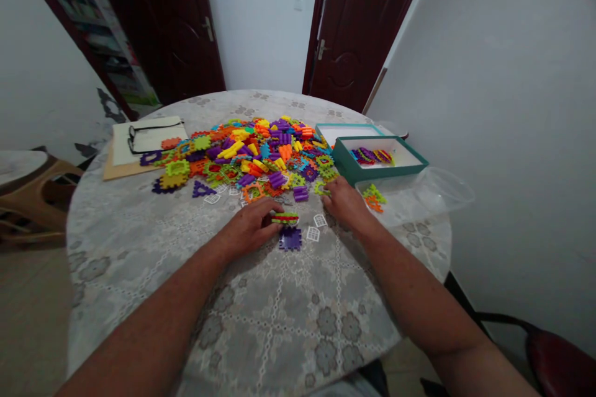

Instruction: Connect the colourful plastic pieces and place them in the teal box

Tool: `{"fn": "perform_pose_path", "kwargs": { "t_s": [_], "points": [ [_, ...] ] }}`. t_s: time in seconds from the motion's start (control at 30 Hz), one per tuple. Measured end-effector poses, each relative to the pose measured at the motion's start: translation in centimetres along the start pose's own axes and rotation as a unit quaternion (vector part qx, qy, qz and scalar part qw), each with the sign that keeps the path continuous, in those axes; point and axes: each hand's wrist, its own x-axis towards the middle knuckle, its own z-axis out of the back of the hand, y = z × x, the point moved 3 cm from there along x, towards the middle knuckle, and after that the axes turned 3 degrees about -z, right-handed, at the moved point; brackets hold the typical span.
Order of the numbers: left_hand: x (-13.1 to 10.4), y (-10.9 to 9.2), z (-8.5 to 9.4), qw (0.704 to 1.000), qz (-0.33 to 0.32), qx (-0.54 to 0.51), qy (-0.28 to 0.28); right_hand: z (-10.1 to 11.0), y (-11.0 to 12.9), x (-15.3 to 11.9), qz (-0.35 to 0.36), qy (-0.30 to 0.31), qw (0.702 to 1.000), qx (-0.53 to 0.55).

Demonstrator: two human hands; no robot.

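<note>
My left hand grips a small stack of interlocking toy tiles, green and red, held on edge just above the cloth. Right below it a purple square tile with notched edges lies flat. At the near right edge of the heap, my right hand has its fingers closed on a lime-green notched tile; its fingertips are partly hidden. A purple ribbed connector rests between the two hands. Beyond them spreads a large heap of coloured building pieces.
A green-rimmed box with stacked tiles inside stands right of the heap. Beside it a clear plastic container lies near green and orange tiles. Glasses rest on paper at the left. White window-shaped pieces lie near the hands.
</note>
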Motion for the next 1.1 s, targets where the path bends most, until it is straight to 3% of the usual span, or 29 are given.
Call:
{"fn": "perform_pose_path", "kwargs": {
  "t_s": [0.13,0.23,0.37,0.47,0.53,0.7,0.9,1.1],
  "points": [
    [-0.1,-0.3,0.1,1.000,0.013,-0.003,0.004,-0.3,0.1,0.0,-0.022,0.035,0.998,-0.051],
    [-0.1,-0.2,0.1,1.000,0.010,-0.002,0.004,0.3,0.3,-0.3,-0.017,0.010,0.999,-0.041],
    [-0.2,0.3,-0.1,1.000,0.002,-0.013,-0.004,1.8,1.8,-1.3,0.085,-0.050,0.989,0.114],
    [-0.2,0.8,-0.4,0.999,0.012,-0.031,-0.018,1.7,3.9,-2.2,0.175,-0.004,0.950,0.258],
    [-0.2,1.0,-0.5,0.998,0.022,-0.042,-0.029,1.0,5.1,-2.7,0.200,0.038,0.933,0.296],
    [-0.1,1.2,-0.5,0.997,0.040,-0.051,-0.043,-0.6,5.9,-2.6,0.203,0.056,0.933,0.291],
    [0.0,1.6,-0.6,0.996,0.026,-0.070,-0.055,-0.6,5.2,-2.3,0.224,0.051,0.934,0.273],
    [0.0,1.8,-0.4,0.997,0.022,0.000,-0.075,-1.1,4.7,-2.0,0.233,0.080,0.925,0.290]
  ]
}}
